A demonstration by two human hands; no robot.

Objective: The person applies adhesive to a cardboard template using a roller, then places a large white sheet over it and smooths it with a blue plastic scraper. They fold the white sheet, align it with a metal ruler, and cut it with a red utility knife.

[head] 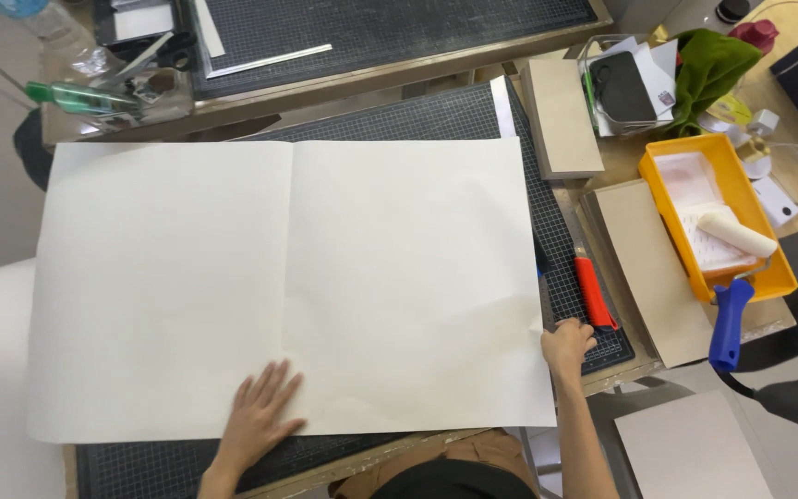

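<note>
Sheet position: large cream paper sheet [293,286] spread flat over dark gridded cutting mat [473,115]; covers most of the bench, overhangs the mat at the left.
Sheet axis: long axis left to right across the body; vertical fold crease near the middle, at about the line of the left hand.
Sheet look: matte, off-white, blank; faint waviness in the right half; edges straight, near edge just ahead of the torso.
Left hand: left hand [260,411] flat on the sheet at its near edge, fingers spread, palm down, gripping nothing.
Right hand: right hand [567,346] at the sheet's lower right edge, fingers curled, touching the near end of the red utility knife [594,291]; cannot tell whether closed round the handle or only resting against it.
Hands to each other: well apart, one at the middle of the near edge, one at the right corner.
Nearer hand: left on the sheet itself; right at its margin, nearer the knife.
Knife line: lies lengthwise along the sheet's right edge, on the bare strip of mat.
Surroundings: grey boards [648,268] to the right; yellow paint tray [658,176] with white roller [736,234] and blue handle beyond.
</note>
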